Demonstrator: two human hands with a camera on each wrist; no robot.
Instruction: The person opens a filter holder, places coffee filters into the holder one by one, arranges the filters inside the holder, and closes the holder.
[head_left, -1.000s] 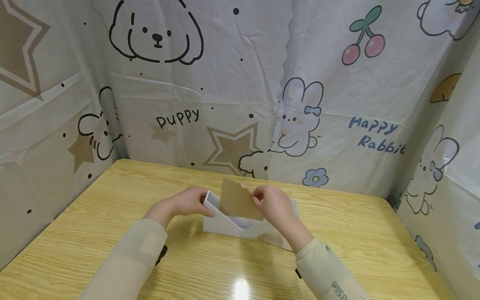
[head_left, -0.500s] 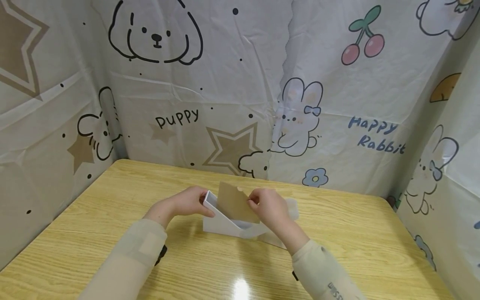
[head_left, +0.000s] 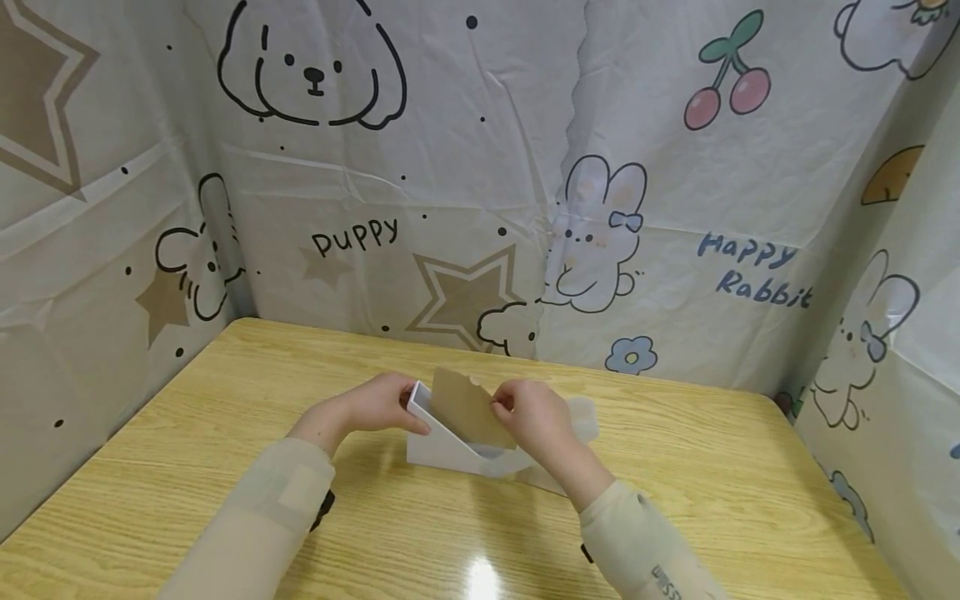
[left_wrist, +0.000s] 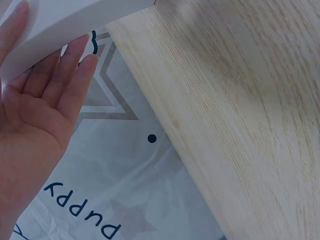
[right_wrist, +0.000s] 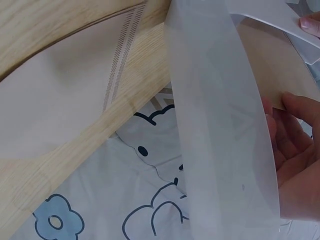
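A white slant-sided holder [head_left: 442, 444] stands on the table, its top uncovered. My left hand [head_left: 378, 403] grips its tall left end, thumb on the near side; in the left wrist view the fingers lie along the white wall [left_wrist: 75, 20]. Between thumb and fingertips, my right hand [head_left: 536, 412] pinches the right edge of a brown coffee filter paper [head_left: 461, 408]. The paper tilts, with its lower part inside the holder. A crimped seam and the pinching thumb [right_wrist: 297, 105] show in the right wrist view.
Another filter paper [right_wrist: 70, 85] with a crimped seam lies on the table, partly under my right wrist in the head view. A translucent whitish panel [right_wrist: 220, 125] rises beside my right hand. Printed cloth [head_left: 465, 167] hangs behind the wooden table [head_left: 697, 467].
My right hand has moved slightly left and down, bringing the brown filter paper lower and further left in the holder. The left hand and the holder have stayed put.
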